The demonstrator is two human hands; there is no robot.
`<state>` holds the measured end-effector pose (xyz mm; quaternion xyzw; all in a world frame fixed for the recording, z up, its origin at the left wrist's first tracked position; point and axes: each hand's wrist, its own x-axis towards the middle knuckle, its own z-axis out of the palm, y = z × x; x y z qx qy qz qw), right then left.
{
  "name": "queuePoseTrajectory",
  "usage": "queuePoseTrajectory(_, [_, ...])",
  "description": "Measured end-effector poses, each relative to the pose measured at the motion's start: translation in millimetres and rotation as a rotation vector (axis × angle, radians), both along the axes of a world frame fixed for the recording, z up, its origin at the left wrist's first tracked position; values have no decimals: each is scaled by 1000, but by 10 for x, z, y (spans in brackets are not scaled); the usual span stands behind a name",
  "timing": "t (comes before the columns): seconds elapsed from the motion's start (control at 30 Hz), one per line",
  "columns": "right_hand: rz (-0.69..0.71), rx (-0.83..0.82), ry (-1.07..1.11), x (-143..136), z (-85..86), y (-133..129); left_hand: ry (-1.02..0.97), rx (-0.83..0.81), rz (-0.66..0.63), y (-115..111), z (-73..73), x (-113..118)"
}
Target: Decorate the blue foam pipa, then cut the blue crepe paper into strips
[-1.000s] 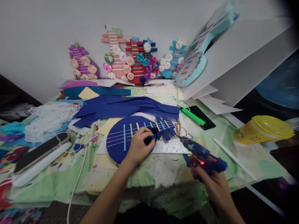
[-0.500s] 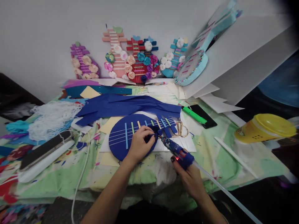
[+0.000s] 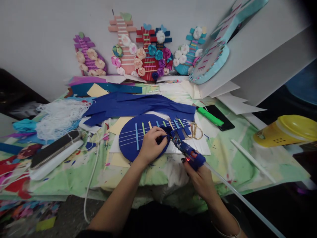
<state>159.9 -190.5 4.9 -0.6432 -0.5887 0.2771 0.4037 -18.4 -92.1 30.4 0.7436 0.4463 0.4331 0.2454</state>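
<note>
While the left hand (image 3: 154,145) pinches a dark blue piece (image 3: 169,130) over the blue guitar cutout (image 3: 130,139), the right hand (image 3: 199,180) grips a glue gun (image 3: 187,152), nozzle at that piece; contact cannot be determined.

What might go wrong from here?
The tip of the glue gun in the right hand is very close to the fingers of the left hand, so a slip might burn them. Stray glue could mark the blue guitar shape. The long stick jutting from the gun's rear could snag and jolt it.
</note>
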Motion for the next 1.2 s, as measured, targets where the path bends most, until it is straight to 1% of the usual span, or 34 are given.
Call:
queuePoseTrajectory(0.27, [-1,1,0,6,-15,-8,-8,3,-6,-6,5,-1])
queuePoseTrajectory(0.5, [7,67,-10,-9,16,20,-5,-2,-10,-5,13,0])
queuePoseTrajectory(0.73, [11,50,-19,-16,22,9,4,1,-15,-7,25,-2])
queuePoseTrajectory(0.83, [21,88,-47,3,34,5,6,6,-9,-9,29,2])
queuePoseTrajectory(0.9, [44,133,-19,28,63,-11,4,10,-6,-10,29,5])
queuePoseTrajectory(0.97, [76,179,28,77,95,-44,0,15,-10,-12,31,6])
queuePoseTrajectory(1.03, [65,241,37,168,105,-89,-1,24,-14,-16,36,7])
queuePoseTrajectory(1.07, [36,277,16,234,95,-111,1,31,-16,-19,40,8])
queuePoseTrajectory(1.13, [-70,329,-49,414,54,-146,11,51,-23,-28,48,11])
queuePoseTrajectory(1.2, [-173,305,-64,645,1,-167,23,80,-30,-37,55,15])
